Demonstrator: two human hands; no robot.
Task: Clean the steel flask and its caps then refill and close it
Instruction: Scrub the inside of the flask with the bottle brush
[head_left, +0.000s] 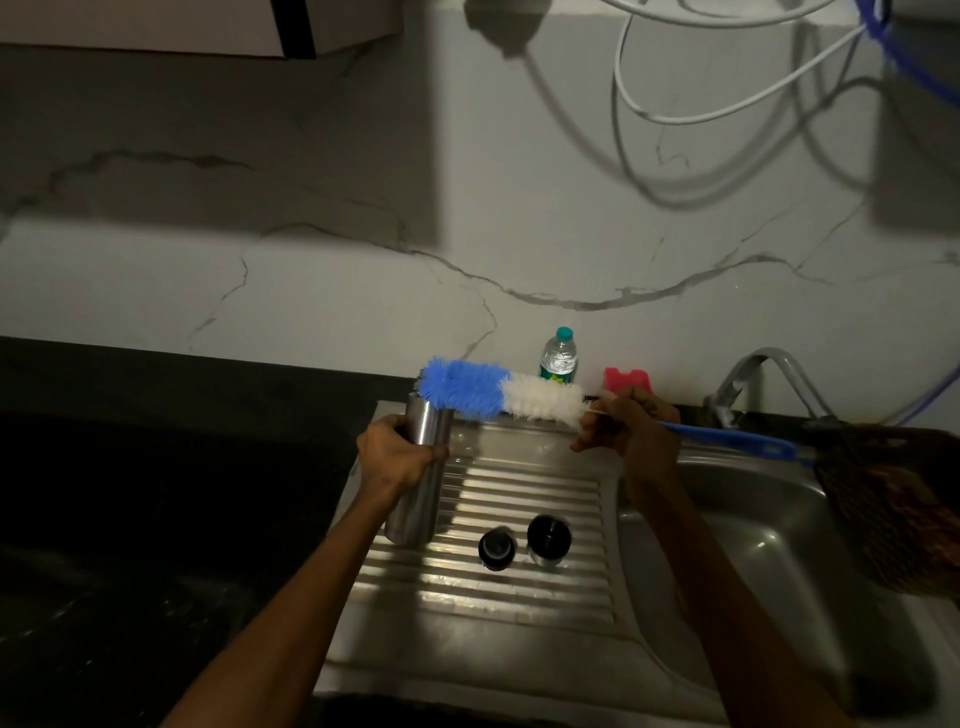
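Brush about to go into the open flask; cleaning seems barely begun.

L hand (397, 453) has its fingers wrapped round the steel flask (422, 467), upright on the sink drainboard (519, 597). R hand (631, 423) pinches the bottle brush (501, 389) near its bristles, blue tip right at the flask mouth. Two caps (497, 548) (549, 538) stand below and between the hands, prob unwashed (dim light, hard to tell). Left to do: scrub, rinse, caps, refill, close.

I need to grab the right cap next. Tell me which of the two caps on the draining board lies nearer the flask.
The left cap, the smaller, narrower one. It lies closer to the flask in the left hand; the wider cap sits farther right, toward the sink basin.
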